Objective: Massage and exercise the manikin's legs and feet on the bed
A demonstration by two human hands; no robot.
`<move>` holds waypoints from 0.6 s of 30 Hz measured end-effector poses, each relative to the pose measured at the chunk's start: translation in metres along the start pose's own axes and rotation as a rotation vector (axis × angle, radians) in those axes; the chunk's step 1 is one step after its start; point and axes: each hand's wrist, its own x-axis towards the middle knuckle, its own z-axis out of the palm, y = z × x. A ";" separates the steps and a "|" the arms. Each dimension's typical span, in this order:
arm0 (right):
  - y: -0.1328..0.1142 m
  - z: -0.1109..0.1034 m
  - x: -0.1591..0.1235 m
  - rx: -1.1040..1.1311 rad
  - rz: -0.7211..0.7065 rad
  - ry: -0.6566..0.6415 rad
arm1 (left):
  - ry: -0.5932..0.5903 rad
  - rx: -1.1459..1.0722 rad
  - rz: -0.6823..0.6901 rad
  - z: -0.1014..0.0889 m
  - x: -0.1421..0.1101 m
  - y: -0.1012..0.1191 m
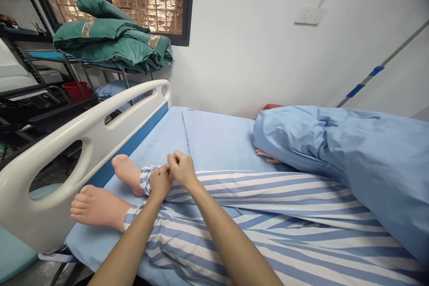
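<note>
My left hand (161, 182) is closed at the lower part of the far striped trouser leg (228, 184), just above the ankle. Right against it, my right hand (182, 168) makes a closed grip at the far side of the same leg; the cloth between its fingers is mostly hidden. The trousers, blue and white, are on a lying figure whose smooth feet look like a manikin's. Its far foot (127, 170) and near foot (98, 205) stick out bare to the left of my hands. The near trouser leg (187, 237) lies below my forearms.
A pale blue sheet (217, 138) covers the bed. At the left stands a cream footboard (90, 129). A bunched blue quilt (335, 143) lies over the figure's upper part, with fingertips (268, 157) showing beneath it. Behind, folded green bedding (114, 40) rests on a rack.
</note>
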 end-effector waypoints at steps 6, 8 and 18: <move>0.033 0.008 -0.009 -0.050 0.135 -0.015 | 0.077 0.020 -0.049 -0.003 -0.011 0.004; 0.039 0.011 -0.011 -0.013 0.133 -0.002 | 0.056 -0.033 -0.063 -0.007 -0.012 0.007; 0.039 0.000 -0.003 0.383 0.239 0.119 | 0.152 -0.893 -0.146 -0.012 0.024 0.056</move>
